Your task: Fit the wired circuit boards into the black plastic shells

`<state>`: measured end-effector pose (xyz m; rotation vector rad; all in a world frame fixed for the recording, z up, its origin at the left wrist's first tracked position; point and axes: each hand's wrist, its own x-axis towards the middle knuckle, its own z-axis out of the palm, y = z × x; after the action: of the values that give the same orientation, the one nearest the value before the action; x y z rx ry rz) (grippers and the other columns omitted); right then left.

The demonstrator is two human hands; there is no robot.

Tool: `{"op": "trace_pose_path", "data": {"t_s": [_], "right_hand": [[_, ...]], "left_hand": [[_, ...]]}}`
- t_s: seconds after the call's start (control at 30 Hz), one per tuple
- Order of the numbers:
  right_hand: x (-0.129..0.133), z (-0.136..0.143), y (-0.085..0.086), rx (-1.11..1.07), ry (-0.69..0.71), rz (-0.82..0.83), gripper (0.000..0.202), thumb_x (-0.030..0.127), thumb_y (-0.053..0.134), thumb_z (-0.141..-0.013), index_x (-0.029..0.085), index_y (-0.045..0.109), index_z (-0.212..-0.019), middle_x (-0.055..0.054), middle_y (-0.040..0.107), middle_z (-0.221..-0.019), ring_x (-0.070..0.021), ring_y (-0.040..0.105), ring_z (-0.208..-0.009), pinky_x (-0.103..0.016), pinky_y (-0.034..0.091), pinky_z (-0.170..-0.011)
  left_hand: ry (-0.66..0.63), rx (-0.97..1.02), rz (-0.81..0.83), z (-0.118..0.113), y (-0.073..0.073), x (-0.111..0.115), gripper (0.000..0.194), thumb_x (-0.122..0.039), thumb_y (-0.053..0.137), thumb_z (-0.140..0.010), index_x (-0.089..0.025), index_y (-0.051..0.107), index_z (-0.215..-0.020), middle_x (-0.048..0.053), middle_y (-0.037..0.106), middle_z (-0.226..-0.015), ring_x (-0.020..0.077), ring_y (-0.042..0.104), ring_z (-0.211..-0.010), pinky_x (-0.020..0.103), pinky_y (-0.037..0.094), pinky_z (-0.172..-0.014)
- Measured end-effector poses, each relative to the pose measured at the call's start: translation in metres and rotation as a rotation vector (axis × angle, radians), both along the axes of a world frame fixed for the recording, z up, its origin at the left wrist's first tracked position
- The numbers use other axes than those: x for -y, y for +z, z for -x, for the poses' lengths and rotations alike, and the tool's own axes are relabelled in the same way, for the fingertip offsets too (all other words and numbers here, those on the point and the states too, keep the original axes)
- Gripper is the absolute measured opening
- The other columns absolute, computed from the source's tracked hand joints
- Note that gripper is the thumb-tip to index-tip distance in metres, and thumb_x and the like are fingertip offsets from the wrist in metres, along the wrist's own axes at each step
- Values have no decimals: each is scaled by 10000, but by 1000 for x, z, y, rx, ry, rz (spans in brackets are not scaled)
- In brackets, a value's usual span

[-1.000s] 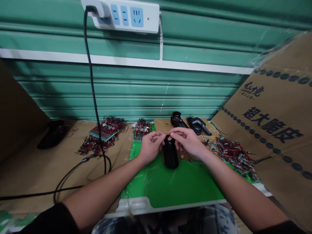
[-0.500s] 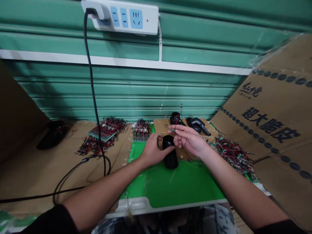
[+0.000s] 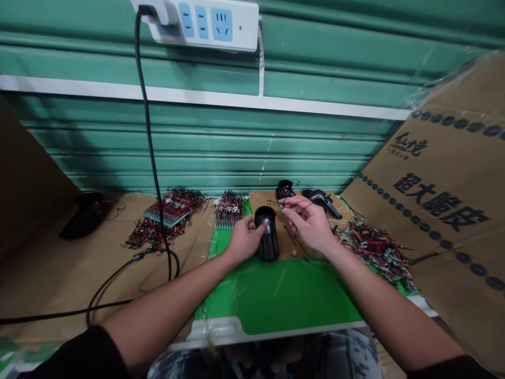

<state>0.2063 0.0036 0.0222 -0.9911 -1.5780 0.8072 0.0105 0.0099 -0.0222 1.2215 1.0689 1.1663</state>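
My left hand (image 3: 248, 238) grips a black plastic housing (image 3: 268, 243) from its left side, thumb across the front. The housing is a rounded tube shape, its dark upper end facing up and away from me. To its right, my right hand (image 3: 310, 220) pinches a small circuit board with wires (image 3: 281, 207) between thumb and fingertips. Thin red and black wires trail from the board over the fingers. The board is a little above and right of the housing, apart from it. Both hands are over the far part of a green board (image 3: 295, 300) with a white edge.
Wired circuit boards lie in a stack (image 3: 168, 213) at left, a bundle (image 3: 229, 210) at centre and a heap (image 3: 379, 252) at right. Black housings (image 3: 284, 188) stand behind. A black cable (image 3: 147, 121) hangs from the power strip (image 3: 205, 26). Cardboard (image 3: 445, 173) walls the right side.
The housing has moved slightly left and up, turning so its upper end shows. The small board has turned in my right hand; its wires, upright before, now lie across the fingers.
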Motion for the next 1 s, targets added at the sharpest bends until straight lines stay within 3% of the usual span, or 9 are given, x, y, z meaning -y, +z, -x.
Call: {"op": "trace_pose_path", "data": {"t_s": [0.1, 0.2, 0.77, 1.0], "right_hand": [[3, 0, -2, 232, 24, -191, 212, 368, 659, -1001, 217, 771, -1100, -101, 690, -1108, -207, 661, -881, -329, 546, -718], [5, 1, -5, 336, 84, -240, 222, 327, 613, -1033, 238, 775, -1157, -80, 675, -1050, -213, 647, -927, -353, 540, -788], [0, 2, -13, 249, 127, -273, 166, 264, 706, -991, 234, 797, -1126, -68, 681, -1034, -192, 652, -915, -340, 517, -806], [-2, 2, -14, 211, 132, -193, 173, 342, 730, -975, 239, 823, -1077, -70, 687, -1009, -187, 653, -864, -306, 523, -711]], "left_hand": [[50, 106, 45, 1, 3, -4, 383, -473, 863, -653, -155, 678, -759, 1, 666, -653, 147, 574, -581, 246, 405, -560], [87, 132, 22, 2, 7, -3, 398, -483, 877, -651, -138, 709, -757, 3, 679, -663, 134, 565, -588, 239, 414, -573], [18, 158, -51, 0, 12, 3, 369, -452, 897, -694, -144, 801, -874, 56, 778, -860, 191, 678, -777, 270, 506, -686], [-8, 174, -17, 0, 15, 5, 412, -485, 912, -677, -143, 805, -880, 61, 784, -873, 198, 681, -794, 289, 514, -740]]}}
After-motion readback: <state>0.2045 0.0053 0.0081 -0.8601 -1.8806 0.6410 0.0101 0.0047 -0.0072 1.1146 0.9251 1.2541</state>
